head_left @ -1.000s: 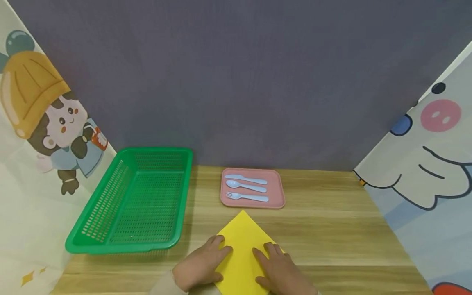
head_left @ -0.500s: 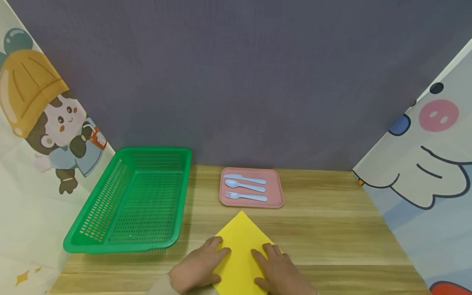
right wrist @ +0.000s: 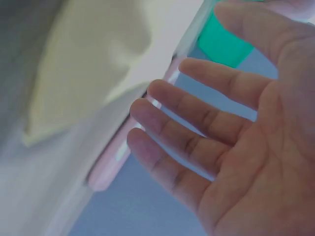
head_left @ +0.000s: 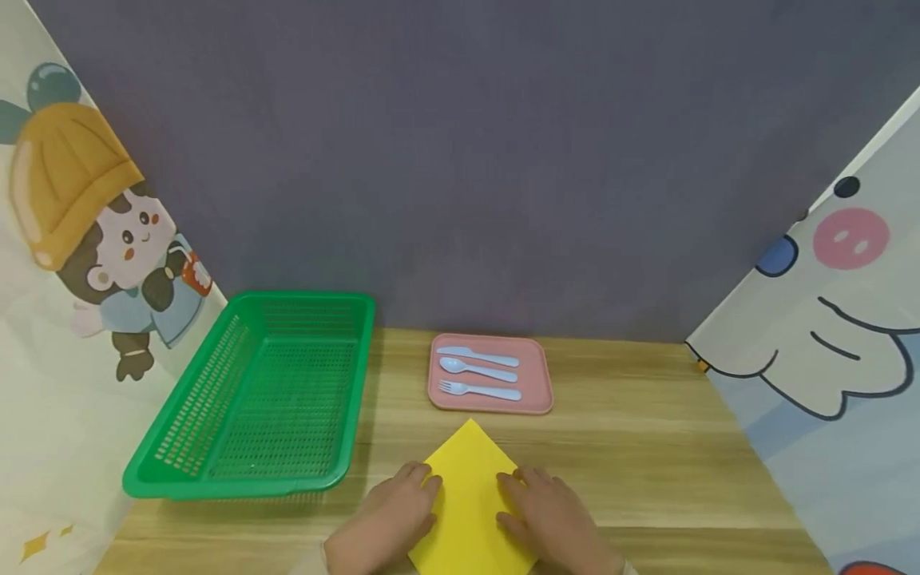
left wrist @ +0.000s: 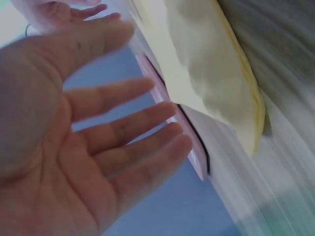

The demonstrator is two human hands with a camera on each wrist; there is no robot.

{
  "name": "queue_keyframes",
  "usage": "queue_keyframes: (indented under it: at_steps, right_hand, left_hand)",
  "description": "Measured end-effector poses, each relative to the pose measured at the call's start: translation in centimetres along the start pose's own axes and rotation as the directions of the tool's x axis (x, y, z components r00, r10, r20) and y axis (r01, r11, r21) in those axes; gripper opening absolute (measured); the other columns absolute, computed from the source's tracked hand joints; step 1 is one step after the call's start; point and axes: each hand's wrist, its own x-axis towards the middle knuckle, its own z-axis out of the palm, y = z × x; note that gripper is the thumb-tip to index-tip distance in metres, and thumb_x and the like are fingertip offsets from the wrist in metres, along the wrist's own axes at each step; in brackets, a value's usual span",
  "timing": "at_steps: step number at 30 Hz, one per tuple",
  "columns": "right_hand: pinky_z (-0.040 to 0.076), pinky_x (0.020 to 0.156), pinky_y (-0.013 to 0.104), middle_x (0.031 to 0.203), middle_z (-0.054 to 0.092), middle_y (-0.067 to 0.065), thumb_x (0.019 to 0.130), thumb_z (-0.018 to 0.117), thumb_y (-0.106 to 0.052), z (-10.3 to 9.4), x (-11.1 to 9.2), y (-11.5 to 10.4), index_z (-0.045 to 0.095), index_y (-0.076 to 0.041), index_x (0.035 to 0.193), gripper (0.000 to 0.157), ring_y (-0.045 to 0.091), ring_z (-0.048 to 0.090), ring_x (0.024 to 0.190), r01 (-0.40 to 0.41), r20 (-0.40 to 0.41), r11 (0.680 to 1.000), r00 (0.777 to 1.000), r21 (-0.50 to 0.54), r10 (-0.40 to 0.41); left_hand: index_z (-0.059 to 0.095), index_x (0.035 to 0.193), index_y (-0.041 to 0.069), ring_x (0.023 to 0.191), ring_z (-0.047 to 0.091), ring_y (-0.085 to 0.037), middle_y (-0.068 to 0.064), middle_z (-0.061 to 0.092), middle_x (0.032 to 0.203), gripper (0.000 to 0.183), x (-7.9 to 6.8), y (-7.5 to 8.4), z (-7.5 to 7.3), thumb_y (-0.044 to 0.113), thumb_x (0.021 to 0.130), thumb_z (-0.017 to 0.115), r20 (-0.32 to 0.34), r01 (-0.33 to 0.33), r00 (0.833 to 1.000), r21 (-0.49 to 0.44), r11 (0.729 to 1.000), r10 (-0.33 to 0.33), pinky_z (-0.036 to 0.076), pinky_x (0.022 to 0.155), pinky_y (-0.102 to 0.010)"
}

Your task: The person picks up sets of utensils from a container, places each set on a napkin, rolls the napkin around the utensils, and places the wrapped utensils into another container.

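Observation:
A yellow folded sheet, cloth or paper I cannot tell, lies corner-up at the front of the table. Layers show along its edge in the left wrist view, where its surface has soft creases. My left hand is over its left side and my right hand over its right side. Both wrist views show the left hand and the right hand with fingers extended and spread, apart from the sheet. Neither palm holds anything. The sheet's near corner is outside the head view.
Beyond the sheet sits a pink tray bearing a pale blue knife, spoon and fork. A green perforated basket stands at the left. A grey panel rises behind the table.
My fingers have drawn outward from the middle of the yellow sheet toward its sides. The head view has shifted slightly. Tray, cutlery and basket stay in place.

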Motion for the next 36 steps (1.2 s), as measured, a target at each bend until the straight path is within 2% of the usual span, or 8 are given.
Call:
queue_keyframes:
  at_steps: [2,6,10,14,21,28,32,36]
  right_hand:
    - [0.056,0.07,0.037,0.101,0.064,0.004,0.089,0.074,-0.034,-0.4,0.4,0.6,0.068,-0.009,0.111,0.033,0.022,0.062,0.089,0.026,-0.05,1.0,0.998,-0.012,-0.027]
    - [0.057,0.067,0.033,0.091,0.063,0.003,0.088,0.077,-0.024,-1.6,1.7,1.7,0.07,-0.007,0.102,0.023,0.019,0.062,0.08,0.074,-0.093,0.997,0.993,-0.011,-0.075]
    - [0.054,0.063,0.032,0.079,0.059,-0.002,0.087,0.079,-0.019,-2.4,3.3,2.8,0.067,-0.011,0.089,0.015,0.015,0.058,0.071,0.087,-0.15,0.996,0.984,-0.038,-0.091]
    - [0.048,0.056,0.028,0.071,0.052,-0.005,0.085,0.079,-0.014,-2.7,5.0,3.7,0.06,-0.014,0.077,0.02,0.013,0.05,0.063,0.072,-0.218,0.995,0.972,-0.07,-0.085]
    - [0.05,0.058,0.028,0.073,0.06,-0.003,0.086,0.077,-0.013,-2.7,8.1,4.3,0.067,-0.013,0.083,0.011,0.012,0.055,0.064,0.108,-0.223,0.992,0.968,-0.065,-0.119]
    - [0.05,0.052,0.029,0.071,0.058,-0.004,0.088,0.076,-0.014,-1.1,11.1,5.4,0.066,-0.016,0.08,0.013,0.015,0.06,0.064,0.059,-0.211,0.997,0.975,-0.052,-0.069]
    - [0.052,0.056,0.03,0.074,0.059,-0.004,0.09,0.075,-0.016,-0.3,12.6,6.3,0.066,-0.016,0.082,0.012,0.015,0.062,0.07,0.008,-0.154,1.0,0.988,-0.016,-0.011]
    - [0.053,0.06,0.028,0.077,0.058,-0.004,0.092,0.072,-0.015,0.4,14.0,7.0,0.068,-0.015,0.085,0.008,0.013,0.059,0.072,-0.021,-0.091,1.0,0.996,0.016,0.022]
  left_hand:
    - [0.067,0.1,0.005,0.089,0.06,-0.021,-0.006,0.06,0.095,0.025,0.3,-0.1,0.0,0.022,0.085,0.078,-0.082,0.032,0.996,0.004,0.999,-0.031,0.055,0.062,-0.028]
    - [0.063,0.082,0.006,0.062,0.051,-0.013,0.001,0.049,0.072,0.013,1.1,-0.4,0.2,0.01,0.087,0.075,-0.227,0.065,0.971,-0.023,0.998,-0.069,0.045,0.045,-0.024]
    - [0.055,0.07,0.01,0.051,0.042,-0.009,0.005,0.04,0.063,0.025,2.0,-0.8,0.1,0.002,0.088,0.072,-0.287,0.084,0.953,-0.044,0.996,-0.093,0.034,0.039,-0.021]
    - [0.054,0.067,0.01,0.05,0.046,-0.009,0.004,0.045,0.061,0.029,3.3,-1.1,0.0,0.001,0.087,0.072,-0.318,0.091,0.943,-0.051,0.995,-0.102,0.037,0.04,-0.02]
    - [0.062,0.08,0.004,0.069,0.06,-0.016,-0.003,0.059,0.076,0.014,5.2,-1.7,0.2,-0.004,0.09,0.067,-0.287,0.119,0.948,-0.083,0.989,-0.138,0.053,0.055,-0.025]
    - [0.063,0.089,0.003,0.081,0.06,-0.019,-0.008,0.062,0.088,0.011,6.7,-2.6,1.0,-0.008,0.091,0.063,-0.241,0.133,0.959,-0.092,0.987,-0.151,0.054,0.066,-0.027]
    - [0.064,0.098,-0.001,0.088,0.06,-0.021,-0.013,0.065,0.099,0.012,7.5,-3.1,1.2,-0.01,0.092,0.06,-0.229,0.111,0.965,-0.095,0.989,-0.131,0.055,0.072,-0.029]
    - [0.064,0.113,-0.007,0.108,0.062,-0.032,-0.024,0.064,0.12,0.021,8.0,-3.2,1.2,-0.012,0.094,0.056,-0.162,0.131,0.975,-0.122,0.984,-0.15,0.054,0.091,-0.037]
